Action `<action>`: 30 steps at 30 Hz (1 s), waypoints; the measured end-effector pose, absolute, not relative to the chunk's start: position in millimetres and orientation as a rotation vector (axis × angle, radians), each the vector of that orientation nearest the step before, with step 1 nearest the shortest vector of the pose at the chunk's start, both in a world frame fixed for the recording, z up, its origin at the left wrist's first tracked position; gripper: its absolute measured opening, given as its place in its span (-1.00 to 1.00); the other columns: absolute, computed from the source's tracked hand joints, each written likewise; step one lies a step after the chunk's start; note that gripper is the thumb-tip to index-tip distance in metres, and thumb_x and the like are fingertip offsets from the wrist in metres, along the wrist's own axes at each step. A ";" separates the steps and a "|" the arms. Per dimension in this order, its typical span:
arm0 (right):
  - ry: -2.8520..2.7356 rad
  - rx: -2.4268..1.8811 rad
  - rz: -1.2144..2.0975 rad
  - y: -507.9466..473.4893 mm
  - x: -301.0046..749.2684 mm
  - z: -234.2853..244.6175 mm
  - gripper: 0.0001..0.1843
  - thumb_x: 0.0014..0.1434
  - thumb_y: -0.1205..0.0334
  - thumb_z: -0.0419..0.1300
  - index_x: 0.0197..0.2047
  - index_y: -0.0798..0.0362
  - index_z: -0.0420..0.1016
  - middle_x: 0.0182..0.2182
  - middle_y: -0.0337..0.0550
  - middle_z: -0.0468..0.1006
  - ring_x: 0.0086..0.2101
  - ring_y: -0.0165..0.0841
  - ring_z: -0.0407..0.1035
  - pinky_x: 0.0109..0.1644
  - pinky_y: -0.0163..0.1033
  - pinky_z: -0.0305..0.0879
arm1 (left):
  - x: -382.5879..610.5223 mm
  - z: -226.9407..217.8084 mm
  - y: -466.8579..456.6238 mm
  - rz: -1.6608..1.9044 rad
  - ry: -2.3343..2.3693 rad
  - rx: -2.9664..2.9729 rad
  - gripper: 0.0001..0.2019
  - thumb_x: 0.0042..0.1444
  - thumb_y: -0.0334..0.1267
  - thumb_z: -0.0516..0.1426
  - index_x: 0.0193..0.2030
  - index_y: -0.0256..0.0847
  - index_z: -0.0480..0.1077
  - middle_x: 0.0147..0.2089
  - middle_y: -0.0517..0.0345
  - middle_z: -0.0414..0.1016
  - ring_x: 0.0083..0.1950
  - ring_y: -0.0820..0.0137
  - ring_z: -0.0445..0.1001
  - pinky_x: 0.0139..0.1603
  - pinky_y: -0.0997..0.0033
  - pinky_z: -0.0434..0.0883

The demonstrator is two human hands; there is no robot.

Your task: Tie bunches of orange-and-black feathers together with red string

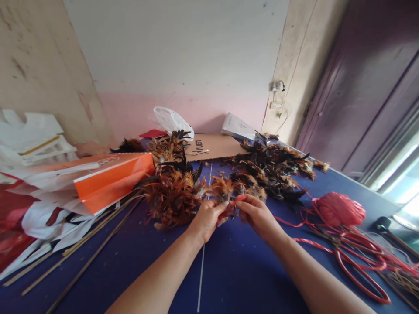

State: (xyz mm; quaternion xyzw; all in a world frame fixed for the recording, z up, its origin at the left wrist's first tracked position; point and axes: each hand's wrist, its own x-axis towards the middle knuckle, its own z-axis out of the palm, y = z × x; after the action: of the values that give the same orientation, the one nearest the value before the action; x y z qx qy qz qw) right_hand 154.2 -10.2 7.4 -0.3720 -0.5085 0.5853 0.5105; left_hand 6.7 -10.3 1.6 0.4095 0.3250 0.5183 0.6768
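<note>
My left hand (pixel 206 219) is closed around a small bunch of brown feathers (pixel 221 186), whose tips fan out above the thumb. Close to its right, my right hand (pixel 257 214) pinches a piece of red plastic twine (pixel 241 198) at the base of the bunch. Fingers hide part of the twine and the feather stems. Just left of the hands lies a thick reddish-brown feather cluster (pixel 173 196). Beyond my right hand, a pile of black and brown feathers (pixel 278 168) spreads over the blue table (pixel 157 270).
Red twine trails from a ball (pixel 340 209) on the right, with red-handled scissors (pixel 360 274) beside it. At left are an orange-and-white bag (pixel 114 179) and several thin sticks (pixel 94 257). Flat cardboard (pixel 216 146), a white plastic bag (pixel 173 122) and a white box (pixel 237 126) sit at the back.
</note>
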 end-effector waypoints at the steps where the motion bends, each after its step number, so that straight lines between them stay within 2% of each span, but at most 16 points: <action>1: -1.190 -0.882 1.419 -10.1 154.2 7.5 -0.82 -0.08 0.19 0.21 -0.41 0.09 0.33 -0.76 -0.40 0.21 -0.70 -0.57 0.03 -0.61 -0.39 -0.10 | 6.9 1.3 -10.0 1.166 0.730 0.919 -0.82 -0.13 -0.25 0.22 -0.38 -0.31 0.48 -0.45 0.07 0.50 -0.47 0.51 0.41 -0.47 0.56 0.26; 10: -1.113 -0.862 1.408 -7.5 157.8 8.0 -0.76 -0.10 0.13 0.24 -0.49 0.10 0.30 -0.75 -0.37 0.23 -0.69 -0.56 0.05 -0.59 -0.37 -0.08 | 6.3 3.8 -11.7 1.148 0.720 0.900 -0.83 -0.13 -0.26 0.23 -0.38 -0.32 0.49 -0.43 0.05 0.51 -0.48 0.51 0.40 -0.41 0.53 0.30; 17: -1.225 -0.950 1.347 -7.1 154.7 6.7 -0.75 -0.12 0.14 0.25 -0.54 0.09 0.27 -0.75 -0.37 0.25 -0.72 -0.57 0.03 -0.62 -0.37 -0.12 | 9.8 2.3 -14.3 1.137 0.685 1.027 -0.78 -0.11 -0.23 0.21 -0.33 -0.33 0.49 -0.42 0.06 0.51 -0.41 0.48 0.41 -0.30 0.50 0.29; 24: -1.198 -0.885 1.462 -9.6 155.9 8.1 -0.71 -0.09 0.05 0.23 -0.53 0.11 0.31 -0.75 -0.35 0.24 -0.70 -0.57 0.03 -0.60 -0.36 -0.13 | 10.5 5.0 -14.1 1.159 0.615 0.864 -0.83 -0.13 -0.30 0.23 -0.35 -0.34 0.49 -0.40 0.06 0.51 -0.40 0.49 0.42 -0.27 0.50 0.31; 30: -1.174 -0.882 1.461 -8.1 156.7 7.4 -0.72 -0.12 0.07 0.26 -0.51 0.12 0.35 -0.74 -0.34 0.24 -0.69 -0.57 0.05 -0.60 -0.37 -0.12 | 5.3 4.9 -11.3 1.176 0.636 0.808 -0.86 -0.10 -0.29 0.21 -0.40 -0.32 0.47 -0.49 0.11 0.48 -0.50 0.49 0.41 -0.44 0.49 0.31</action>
State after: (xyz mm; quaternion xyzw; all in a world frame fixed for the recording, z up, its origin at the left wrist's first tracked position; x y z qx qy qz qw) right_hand 156.7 -8.1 7.4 -0.3662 -0.4874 0.6068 0.5100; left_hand 5.3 -11.3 4.9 0.3643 0.2868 0.5301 0.7100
